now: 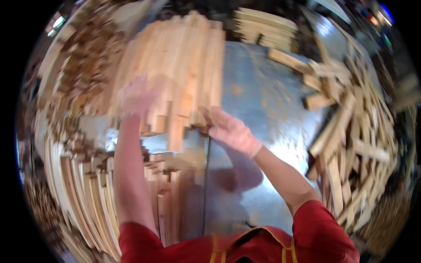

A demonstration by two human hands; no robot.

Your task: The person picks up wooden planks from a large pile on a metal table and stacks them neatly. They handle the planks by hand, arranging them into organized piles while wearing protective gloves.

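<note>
Pale wooden strips [188,65] lie side by side in a broad row on a metal table [258,92], their near ends uneven. Over the left part of this row is my left hand [140,94], gloved and smeared by motion, its fingers stretched out across the strips. My right hand [232,131], in a pale pinkish glove, is at the near right corner of the row. Its fingers and thumb close around the end of a strip there; the exact grip is blurred. One strip [176,131] sticks out toward me beyond the others.
Stacked wood pieces [83,74] rise at the far left. Long strips [87,197] stand bundled at the near left. A jumbled heap of offcuts [351,149] fills the right side, some pieces reaching onto the table. A neat stack of boards [265,28] sits at the back.
</note>
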